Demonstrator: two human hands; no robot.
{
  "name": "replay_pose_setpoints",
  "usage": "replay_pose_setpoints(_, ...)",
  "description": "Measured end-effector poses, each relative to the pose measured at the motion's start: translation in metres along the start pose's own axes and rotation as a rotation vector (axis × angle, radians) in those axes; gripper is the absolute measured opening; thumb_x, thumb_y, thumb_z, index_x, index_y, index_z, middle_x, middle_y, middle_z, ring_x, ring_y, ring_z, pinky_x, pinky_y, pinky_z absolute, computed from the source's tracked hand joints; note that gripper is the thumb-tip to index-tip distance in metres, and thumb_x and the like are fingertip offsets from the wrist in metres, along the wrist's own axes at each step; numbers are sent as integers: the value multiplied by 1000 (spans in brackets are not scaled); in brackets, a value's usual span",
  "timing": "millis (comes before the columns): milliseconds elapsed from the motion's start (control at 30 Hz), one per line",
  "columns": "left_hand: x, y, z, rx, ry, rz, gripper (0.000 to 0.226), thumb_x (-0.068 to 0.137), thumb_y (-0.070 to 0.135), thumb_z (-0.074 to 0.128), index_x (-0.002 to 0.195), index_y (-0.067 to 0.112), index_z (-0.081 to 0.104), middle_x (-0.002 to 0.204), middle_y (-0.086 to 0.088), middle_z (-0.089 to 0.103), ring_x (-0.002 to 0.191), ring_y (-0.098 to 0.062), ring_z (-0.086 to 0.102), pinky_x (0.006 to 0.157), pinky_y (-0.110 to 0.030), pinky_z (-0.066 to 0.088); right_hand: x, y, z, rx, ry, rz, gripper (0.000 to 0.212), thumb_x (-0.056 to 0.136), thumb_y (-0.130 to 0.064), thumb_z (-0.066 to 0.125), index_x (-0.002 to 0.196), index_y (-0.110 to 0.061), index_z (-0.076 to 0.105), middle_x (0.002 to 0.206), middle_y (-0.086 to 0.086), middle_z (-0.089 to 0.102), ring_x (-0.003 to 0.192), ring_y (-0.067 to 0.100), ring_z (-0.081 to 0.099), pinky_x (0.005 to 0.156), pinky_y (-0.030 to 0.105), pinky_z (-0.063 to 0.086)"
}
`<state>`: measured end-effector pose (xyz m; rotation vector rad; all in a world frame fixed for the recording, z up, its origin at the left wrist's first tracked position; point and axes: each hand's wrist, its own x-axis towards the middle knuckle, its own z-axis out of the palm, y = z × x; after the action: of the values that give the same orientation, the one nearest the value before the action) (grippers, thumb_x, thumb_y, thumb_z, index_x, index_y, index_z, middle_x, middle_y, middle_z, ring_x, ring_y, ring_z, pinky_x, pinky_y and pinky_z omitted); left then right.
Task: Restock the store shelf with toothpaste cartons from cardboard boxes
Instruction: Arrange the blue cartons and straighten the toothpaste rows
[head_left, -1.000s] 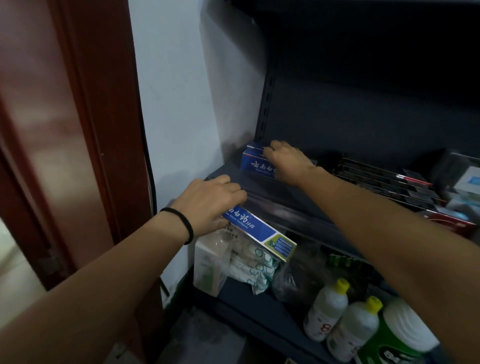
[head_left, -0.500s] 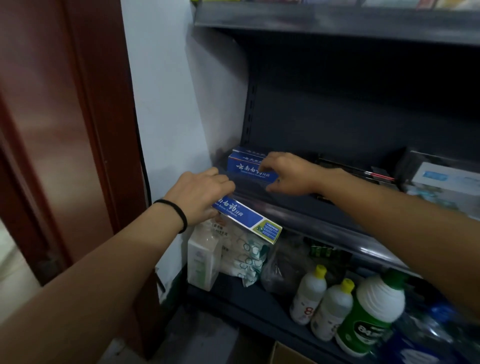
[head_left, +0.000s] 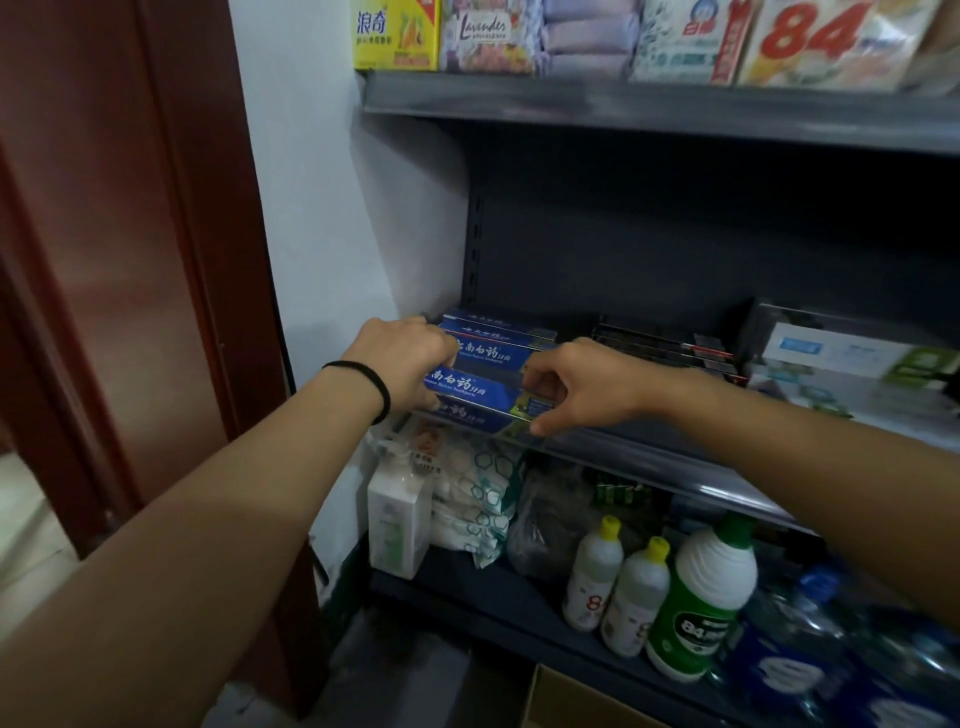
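Several blue toothpaste cartons lie in a row at the left end of the middle shelf (head_left: 639, 457). My left hand (head_left: 402, 358) grips the left end of the front blue carton (head_left: 470, 387), and my right hand (head_left: 582, 387) pinches its right end. The carton lies lengthwise along the shelf's front lip, against another blue carton (head_left: 493, 349) behind it. More blue cartons (head_left: 488, 323) sit further back toward the shelf's rear wall. A corner of a cardboard box (head_left: 566, 696) shows on the floor below.
Dark flat boxes (head_left: 660, 343) and white cartons (head_left: 857, 353) fill the middle shelf to the right. The lower shelf holds a white pump bottle (head_left: 397, 525), wipes packs, yellow-capped bottles (head_left: 595, 571) and a green-labelled bottle (head_left: 701, 597). The white wall and a red door frame (head_left: 171, 260) stand left.
My left hand has brought its blue carton up onto the middle shelf in front of the others. My right hand has come forward and taken the carton's right end. The view tilted upward.
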<state>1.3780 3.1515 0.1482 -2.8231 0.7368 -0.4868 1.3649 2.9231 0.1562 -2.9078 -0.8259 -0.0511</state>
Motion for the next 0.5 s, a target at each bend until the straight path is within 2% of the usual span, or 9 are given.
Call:
replay_pose_setpoints(300,16,4,-7,-42,-14,20,41,79,46,69,116,32,56,118,5,58,107,-19,54,76,-33,41,-4,18,-10,-10,35,62,29,74,-27,76,97,-14,65,86,-1,62,78,17,60,71,40,55)
replay_pose_setpoints(400,25,-5,-6,-108,-45,25,48,82,41,68,127,32,53,127,7,55,115,-18,52,86,-33,44,-2,26,-15,-7,60,82,29,75,-25,75,100,-13,66,87,0,63,80,19,61,71,40,55)
replay_pose_setpoints(500,36,-16,-3,-155,-78,20,50,82,37,70,129,28,54,130,5,55,117,-19,51,94,-36,44,2,36,-19,-3,74,102,29,76,-25,76,100,-13,67,87,-4,62,80,17,60,71,36,55)
